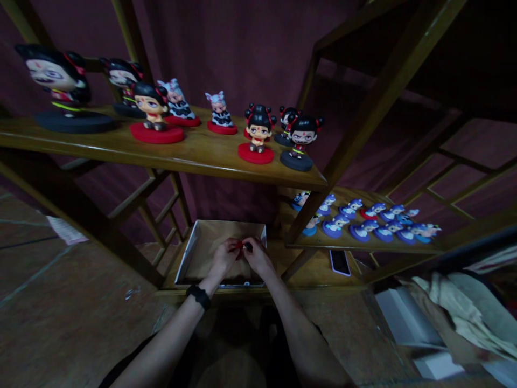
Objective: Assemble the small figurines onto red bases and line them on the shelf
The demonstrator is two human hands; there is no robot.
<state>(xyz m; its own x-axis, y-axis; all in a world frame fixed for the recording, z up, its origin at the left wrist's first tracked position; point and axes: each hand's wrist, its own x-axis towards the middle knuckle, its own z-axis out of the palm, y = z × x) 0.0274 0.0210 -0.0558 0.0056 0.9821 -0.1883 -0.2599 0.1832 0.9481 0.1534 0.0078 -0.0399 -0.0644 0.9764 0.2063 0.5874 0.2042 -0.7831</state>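
Over an open shallow cardboard box, my left hand and my right hand meet at a small figurine. Red and a dark, black-haired part show between the fingers; the rest is covered. My left fingers close on the red part, while those of my right hand are wrapped round the dark part. A black band circles my left wrist. The box has white outer sides and a brown inside, and it stands on the low wooden shelf.
Several big-headed figurines on red or dark round bases, such as a black-haired one, line the upper shelf. Several blue-purple figurines stand on a lower right shelf. A phone lies beneath it. White boxes sit at the right.
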